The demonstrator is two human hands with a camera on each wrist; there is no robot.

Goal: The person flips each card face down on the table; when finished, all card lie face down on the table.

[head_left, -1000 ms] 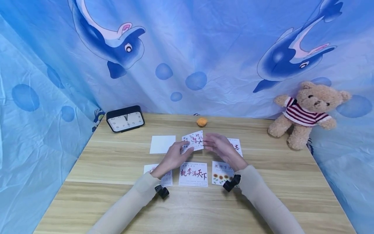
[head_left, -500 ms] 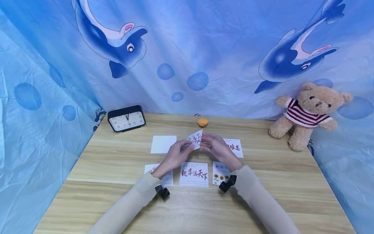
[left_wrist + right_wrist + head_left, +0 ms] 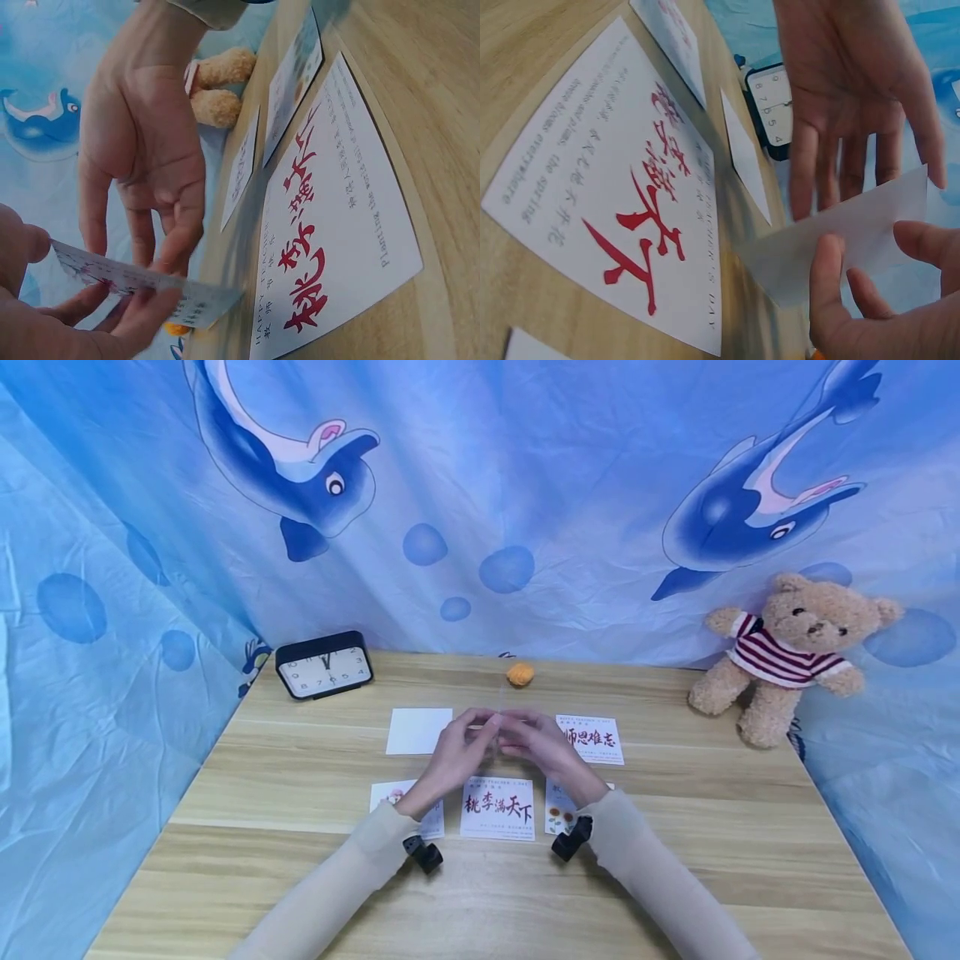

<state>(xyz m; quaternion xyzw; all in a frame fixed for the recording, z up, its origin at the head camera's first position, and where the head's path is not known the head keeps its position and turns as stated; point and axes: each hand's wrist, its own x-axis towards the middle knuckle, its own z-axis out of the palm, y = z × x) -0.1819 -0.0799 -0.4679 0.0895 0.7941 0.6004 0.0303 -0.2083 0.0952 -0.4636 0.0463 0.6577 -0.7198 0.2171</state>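
Note:
Both hands meet at the middle of the table, around a thin square card (image 3: 780, 262) that stands on edge between them. In the head view it is turned nearly edge-on and hardly shows. My left hand (image 3: 457, 756) has its fingers at the printed blossom face, seen in the left wrist view. Thumb and fingers of my right hand (image 3: 551, 752) are at the blank back, seen in the right wrist view. Just below the hands lies a card with red characters (image 3: 497, 810). A blank white card (image 3: 418, 731) lies beside the left hand.
Another red-lettered card (image 3: 592, 742) lies beyond the right hand. Forearms partly cover a sunflower card (image 3: 558, 816) and a pink-flowered card (image 3: 388, 791). Along the back stand a black clock (image 3: 326, 668), a small orange object (image 3: 520, 674) and a teddy bear (image 3: 795, 643).
The card has turned from showing its blossom face to nearly edge-on in the head view. The right hand has moved left, and the two hands have come together around it.

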